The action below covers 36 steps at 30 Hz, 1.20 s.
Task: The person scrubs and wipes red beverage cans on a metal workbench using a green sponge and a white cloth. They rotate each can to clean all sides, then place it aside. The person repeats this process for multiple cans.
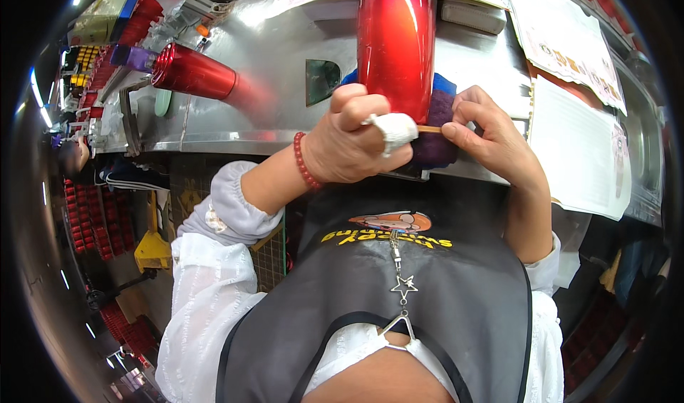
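My left hand (342, 139), with a red bead bracelet at the wrist, is closed on a crumpled white cloth (397, 130). A thin wooden stick (429, 128) runs from the cloth to my right hand (488, 136), whose thumb and fingers pinch its other end. Whether the stick's left end goes inside the cloth is hidden. Just beyond my hands, a glossy red metal tumbler (396, 47) lies with its near end by my left fingers. Under and beside it are a purple cloth (436, 150) and a blue cloth (444, 84).
Another red tumbler (196, 73) lies on the metal table (285, 68) at the left. A dark green plate piece (323, 81) sits between the tumblers. Paper sheets (577, 146) cover the right side. A grey block (473, 17) is at the back.
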Motion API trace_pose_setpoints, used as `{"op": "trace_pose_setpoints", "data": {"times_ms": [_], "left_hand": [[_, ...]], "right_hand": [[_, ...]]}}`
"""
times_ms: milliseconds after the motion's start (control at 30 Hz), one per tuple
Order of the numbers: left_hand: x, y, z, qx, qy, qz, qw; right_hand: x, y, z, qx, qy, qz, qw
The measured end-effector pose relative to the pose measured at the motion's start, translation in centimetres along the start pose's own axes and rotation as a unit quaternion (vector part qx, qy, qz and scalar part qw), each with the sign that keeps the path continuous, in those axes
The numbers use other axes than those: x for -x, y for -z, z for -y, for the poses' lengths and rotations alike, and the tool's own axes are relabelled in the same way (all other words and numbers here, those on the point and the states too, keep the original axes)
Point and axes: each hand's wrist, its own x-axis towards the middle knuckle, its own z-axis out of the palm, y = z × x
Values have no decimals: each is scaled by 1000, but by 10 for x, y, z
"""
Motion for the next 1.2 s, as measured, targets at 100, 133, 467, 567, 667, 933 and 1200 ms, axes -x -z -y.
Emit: {"op": "trace_pose_setpoints", "data": {"times_ms": [100,133,467,567,667,933,1200], "left_hand": [[-2,-8,-1,-4,11,-16,1000],[2,-5,-1,-8,5,-25,1000],[-2,1,0,0,8,-5,1000],[-7,-4,0,0,-5,-7,1000],[7,0,-1,-23,11,-41,999],[-12,6,-2,-10,-14,21,1000],[7,4,-10,108,275,-19,955]], "right_hand": [[1,-1,-1,-16,7,-10,1000],[1,-1,1,-16,8,-7,1000],[0,-1,1,13,15,-6,1000],[1,-2,2,5,14,-8,1000],[0,-3,9,1,20,-13,1000],[-3,-6,8,39,34,-33,998],[10,-13,8,32,69,-151,986]]}}
